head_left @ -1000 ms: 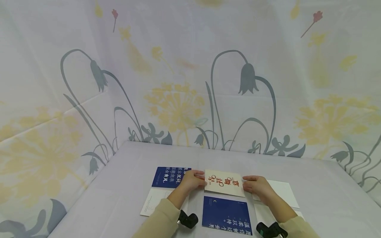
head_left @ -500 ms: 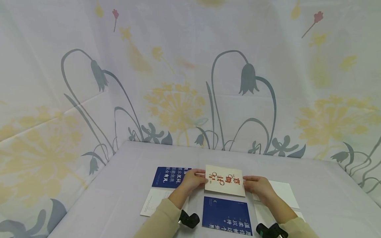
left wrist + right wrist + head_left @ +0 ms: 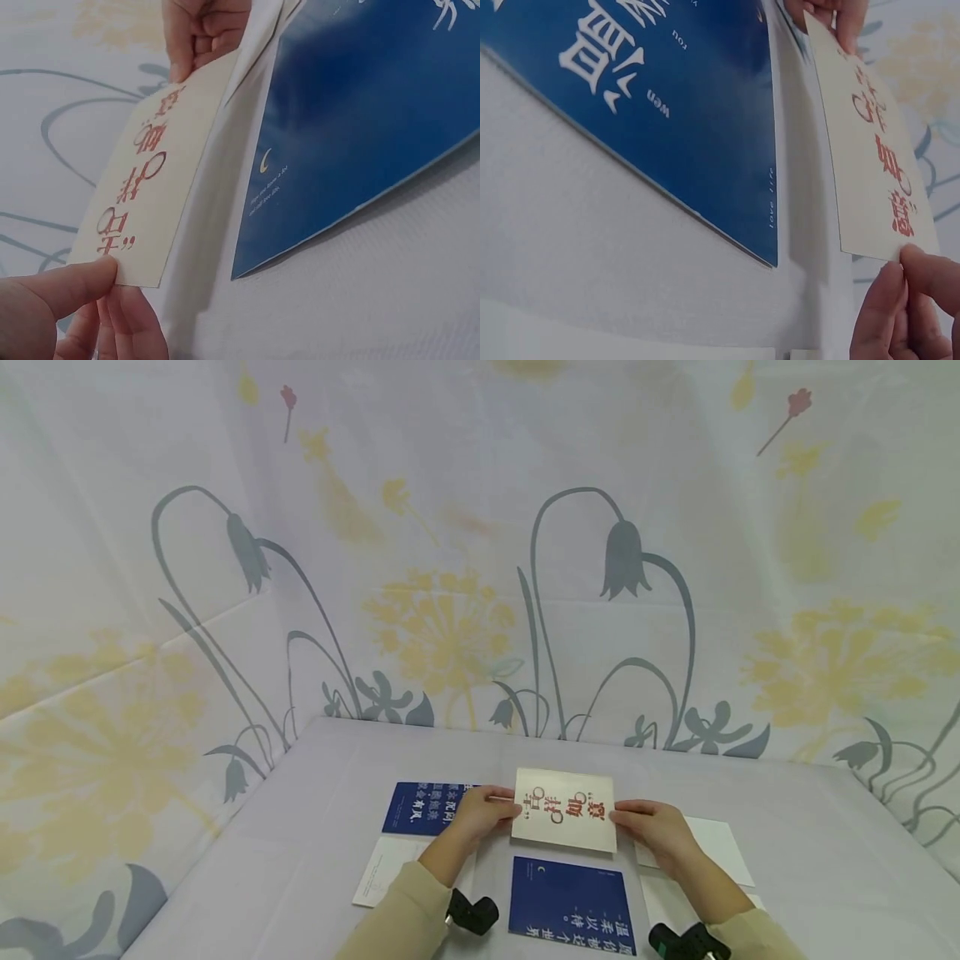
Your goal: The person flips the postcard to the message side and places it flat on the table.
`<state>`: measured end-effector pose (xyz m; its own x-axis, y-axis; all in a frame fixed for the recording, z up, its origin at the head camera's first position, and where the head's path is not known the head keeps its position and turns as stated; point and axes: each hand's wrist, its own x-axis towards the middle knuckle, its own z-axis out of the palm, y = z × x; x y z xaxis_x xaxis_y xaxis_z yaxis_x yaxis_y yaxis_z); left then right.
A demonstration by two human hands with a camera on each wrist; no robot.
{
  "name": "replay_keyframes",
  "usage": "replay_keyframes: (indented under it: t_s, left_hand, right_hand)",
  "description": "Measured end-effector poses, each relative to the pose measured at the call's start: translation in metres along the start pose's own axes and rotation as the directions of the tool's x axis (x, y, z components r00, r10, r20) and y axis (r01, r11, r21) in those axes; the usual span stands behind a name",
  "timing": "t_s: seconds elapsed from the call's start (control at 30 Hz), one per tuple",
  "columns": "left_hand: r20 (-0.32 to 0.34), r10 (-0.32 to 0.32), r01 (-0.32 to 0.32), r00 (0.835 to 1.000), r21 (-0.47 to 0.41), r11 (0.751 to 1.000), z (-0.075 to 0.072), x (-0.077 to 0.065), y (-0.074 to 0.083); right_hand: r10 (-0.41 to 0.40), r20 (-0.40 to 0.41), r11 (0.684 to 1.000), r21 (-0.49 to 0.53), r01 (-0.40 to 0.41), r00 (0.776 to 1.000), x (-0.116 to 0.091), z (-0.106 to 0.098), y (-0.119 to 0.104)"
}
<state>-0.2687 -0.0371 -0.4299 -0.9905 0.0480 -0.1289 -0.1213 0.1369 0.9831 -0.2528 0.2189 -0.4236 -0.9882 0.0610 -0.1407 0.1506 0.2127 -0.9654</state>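
Just beyond the middle blue card (image 3: 566, 893) on the bench (image 3: 292, 860), you hold the red-lettered cream card (image 3: 564, 832) tilted: your left grip (image 3: 478, 817) pinches its left edge, your right grip (image 3: 662, 835) its right edge. Near your right grip lies a white card (image 3: 720, 850).

one cream card (image 3: 564, 811), two blue cards (image 3: 566, 897), three white cards (image 3: 718, 850), two black wrist cameras (image 3: 476, 913)
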Motion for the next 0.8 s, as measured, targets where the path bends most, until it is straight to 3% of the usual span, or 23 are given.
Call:
replay_keyframes:
  t_s: [0.33, 0.8]
  left_hand:
    - [0.06, 0.014, -0.013, 0.998, -0.012, 1.0, -0.0033, -0.0011, 0.0042]
    - [0.041, 0.011, -0.011, 0.999, 0.006, 1.0, -0.0013, -0.0008, 0.0059]
  right_hand:
    - [-0.005, 0.062, 0.999, 0.038, 0.003, 0.998, -0.0007, -0.0066, -0.0063]
    - [-0.019, 0.085, 1.0, 0.006, 0.019, 0.996, -0.0028, -0.0097, -0.0071]
